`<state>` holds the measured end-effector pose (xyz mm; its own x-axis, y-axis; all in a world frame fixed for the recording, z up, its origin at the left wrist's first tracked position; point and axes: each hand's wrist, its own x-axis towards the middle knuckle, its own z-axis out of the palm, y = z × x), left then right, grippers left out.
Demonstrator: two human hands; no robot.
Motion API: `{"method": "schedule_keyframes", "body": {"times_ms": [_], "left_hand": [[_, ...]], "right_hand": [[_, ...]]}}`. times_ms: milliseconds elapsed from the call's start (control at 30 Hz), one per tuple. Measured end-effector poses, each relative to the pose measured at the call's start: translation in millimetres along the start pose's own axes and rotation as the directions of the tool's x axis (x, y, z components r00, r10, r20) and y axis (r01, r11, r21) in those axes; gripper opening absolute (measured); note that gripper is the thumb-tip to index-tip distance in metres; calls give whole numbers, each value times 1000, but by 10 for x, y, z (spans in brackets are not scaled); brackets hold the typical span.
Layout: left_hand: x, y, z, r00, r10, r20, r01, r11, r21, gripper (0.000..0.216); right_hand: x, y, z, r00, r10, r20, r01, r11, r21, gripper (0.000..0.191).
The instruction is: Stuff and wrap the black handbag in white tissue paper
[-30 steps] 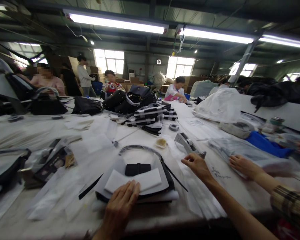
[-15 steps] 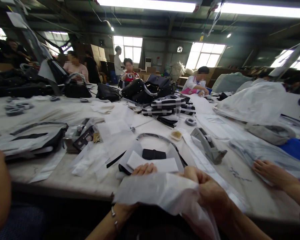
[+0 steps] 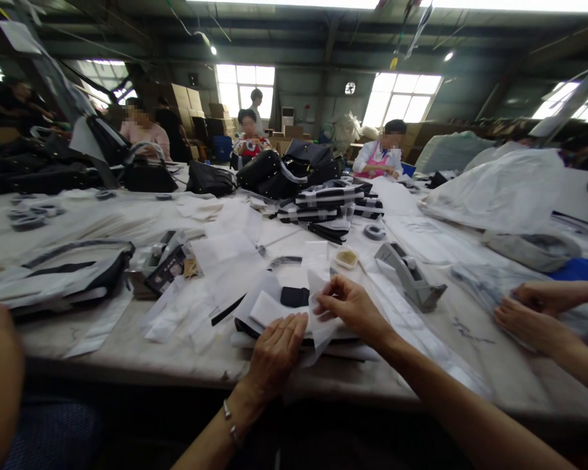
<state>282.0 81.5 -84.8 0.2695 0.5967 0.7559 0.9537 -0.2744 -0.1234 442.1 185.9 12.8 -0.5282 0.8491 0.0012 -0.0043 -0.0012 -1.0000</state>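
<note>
A flat black bag [image 3: 294, 297], mostly wrapped in white paper, lies on a long work table [image 3: 122, 356] close to its near edge, just in front of the person. Only a dark band of the bag shows between the paper layers. The right hand [image 3: 350, 307] grips a thin white paper sheet [image 3: 318, 287] between thumb and fingers, holding it over the right side of the bag. The left hand [image 3: 274, 352] is open and lies flat, palm down, fingers spread, pressing on the white wrapping at the bag's near edge. A thin bracelet [image 3: 230, 424] circles the left wrist.

Just beyond the right hand sits a small dish [image 3: 346, 258] with something yellowish in it. To its right stands a grey tape dispenser [image 3: 410, 279], and farther back lies a tape roll [image 3: 374, 231]. Loose white sheets [image 3: 225, 258] cover the table to the left of the bag, and farther left a second bag [image 3: 63, 277] lies partly wrapped.

At the right edge, a co-worker's two hands [image 3: 529, 323] rest on clear plastic wrapping. Behind them a large plastic-wrapped bundle [image 3: 504, 189] sits on the table. Mid-table there is a pile of black-and-white striped pieces [image 3: 330, 202], with black handbags [image 3: 289, 173] behind it. Several other people sit or stand at the far side of the table, beneath bright windows.
</note>
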Motion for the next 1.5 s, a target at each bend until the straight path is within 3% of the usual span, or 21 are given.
{"method": "schedule_keyframes", "body": {"times_ms": [167,400,600,700,900,967,1033,1100,1200,1300,1367,1433,1500], "left_hand": [[-17,-16,-5,999,22,-28,-22,1000,7,47],[-20,-37,2,999,48,18,-48,999,4,51],[89,62,-32,971,62,230,-98,984,149,59],[118,45,-41,956,110,271,-150,979,134,58],[194,-174,-171,972,178,155,-179,984,-3,49],[203,-270,-257,976,185,119,-182,983,-36,48],[186,-377,-356,980,175,98,-170,984,-60,50],[148,-496,-455,983,163,81,-156,983,-93,52],[72,-681,-582,991,134,29,-128,981,-148,56],[4,-827,-665,994,109,10,-106,980,-168,53],[-21,-878,-698,995,98,19,-94,984,-154,49],[-28,-891,-720,996,84,14,-81,987,-141,48],[-26,-881,-731,997,71,13,-68,988,-141,49]], "right_hand": [[354,102,-277,996,0,-88,-21,971,-240,24],[740,424,-376,992,42,-116,-79,941,-330,18],[781,578,-387,989,32,-141,-77,944,-321,17],[751,619,-410,983,35,-178,-85,955,-286,16],[856,476,-552,959,19,-284,-103,953,-284,27],[859,381,-723,937,-70,-342,-56,937,-345,37],[784,336,-970,916,-143,-374,-44,893,-449,31],[636,388,-1228,941,-97,-325,-107,824,-556,15],[375,622,-1398,984,105,-141,-170,768,-618,16],[249,832,-1123,988,156,6,-133,866,-482,30],[295,863,-781,999,9,31,4,917,-399,42],[425,819,-462,986,-166,-7,155,934,-323,40],[587,763,-257,970,-237,-64,215,946,-242,39]]}}
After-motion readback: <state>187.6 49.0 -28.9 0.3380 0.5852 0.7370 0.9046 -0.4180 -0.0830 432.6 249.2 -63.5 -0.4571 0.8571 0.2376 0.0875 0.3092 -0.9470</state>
